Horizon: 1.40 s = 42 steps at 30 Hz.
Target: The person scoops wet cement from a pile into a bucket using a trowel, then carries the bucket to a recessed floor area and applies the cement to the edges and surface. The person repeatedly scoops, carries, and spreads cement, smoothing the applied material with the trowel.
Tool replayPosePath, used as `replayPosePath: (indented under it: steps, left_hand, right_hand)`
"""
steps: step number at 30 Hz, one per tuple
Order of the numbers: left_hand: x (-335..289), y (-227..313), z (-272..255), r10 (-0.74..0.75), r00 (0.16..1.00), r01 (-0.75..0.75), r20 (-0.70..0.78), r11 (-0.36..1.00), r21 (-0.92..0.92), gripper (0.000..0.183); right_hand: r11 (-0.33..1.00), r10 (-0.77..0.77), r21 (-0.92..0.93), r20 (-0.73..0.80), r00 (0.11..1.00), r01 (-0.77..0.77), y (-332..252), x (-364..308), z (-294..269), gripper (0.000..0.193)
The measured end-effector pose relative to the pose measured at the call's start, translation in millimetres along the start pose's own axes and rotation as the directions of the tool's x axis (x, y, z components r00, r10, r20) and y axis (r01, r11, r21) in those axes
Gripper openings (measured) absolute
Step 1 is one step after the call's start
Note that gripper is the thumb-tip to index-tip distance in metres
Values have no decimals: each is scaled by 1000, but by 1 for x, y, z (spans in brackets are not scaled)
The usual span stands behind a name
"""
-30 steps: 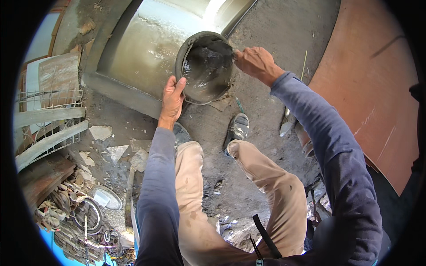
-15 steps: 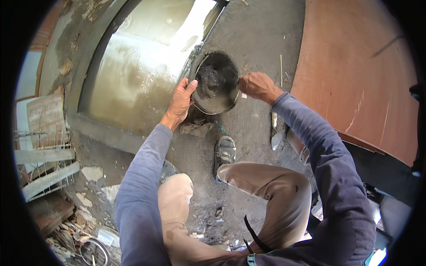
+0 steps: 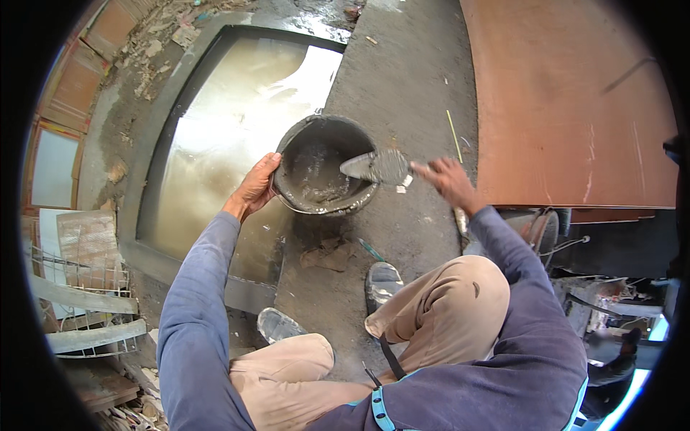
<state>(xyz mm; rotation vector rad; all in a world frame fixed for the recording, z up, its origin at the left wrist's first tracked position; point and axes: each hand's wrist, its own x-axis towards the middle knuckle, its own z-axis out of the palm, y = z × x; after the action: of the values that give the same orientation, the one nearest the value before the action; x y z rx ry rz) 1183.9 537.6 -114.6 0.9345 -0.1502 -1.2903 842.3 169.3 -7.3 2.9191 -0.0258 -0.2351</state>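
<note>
- Bucket (image 3: 309, 144): dark, round, at the centre of this clock face; mouth tipped toward the wearer, grey wet-looking residue inside. Whether its base rests on the ground or hangs clear: cannot tell. The tilt probably serves to open the inside to view and reach.
- Trowel (image 3: 384, 167): grey-smeared blade across the bucket's rim at 3 o'clock, tip pointing to 9, over the opening. Contact with the rim not certain.
- Left hand (image 3: 255, 185): gripping the bucket's edge between 8 and 9 o'clock, thumb up at the rim, other fingers partly hidden by the wall. Likely placed opposite the trowel to steady the bucket.
- Right hand (image 3: 454, 185): at 3 o'clock, fingers seemingly closed on the trowel's handle, index finger reaching toward the blade, presumably for control. Handle itself mostly hidden.
- Framed basin (image 3: 147, 255): spans 8 to 12 o'clock, holding a cloudy, shiny surface, apparently water; bucket overlaps its near-right edge in view.
- Crumpled scrap (image 3: 327, 256): on the ground at 6 o'clock.
- Right shoe (image 3: 384, 284) at 5 o'clock, left shoe (image 3: 279, 325) near 7; feet set apart, probably for a stable crouch.
- Thin yellow stick (image 3: 453, 135): between 2 and 3 o'clock.
- Reddish-brown board (image 3: 575, 108): beyond the stick, large, same direction.
</note>
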Motion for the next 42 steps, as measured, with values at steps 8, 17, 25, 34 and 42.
replayPosePath:
  steps: [8, 17, 25, 34, 42]
  left_hand:
    - [17, 25, 1, -15, 1000, 15, -1, 975, 220, 27]
    - [40, 38, 38, 2, 999, -25, 55, 909, 415, 27]
    - [46, 36, 60, 0, 998, -33, 68, 877, 479, 28]
    - [39, 20, 75, 80, 997, -70, -1, 875, 479, 25]
    - [29, 14, 71, 102, 995, -94, 8, 874, 476, 28]
  right_hand:
    - [958, -244, -184, -131, 961, 218, 29, 123, -76, 62]
    - [805, -347, -525, -39, 937, 276, -26, 128, -122, 46]
    - [916, -189, -367, -33, 982, 164, -52, 108, -121, 29]
    - [984, -95, 178, 397, 913, 25, -101, 90, -94, 28]
    - [942, -80, 334, 288, 954, -22, -66, 73, -140, 39]
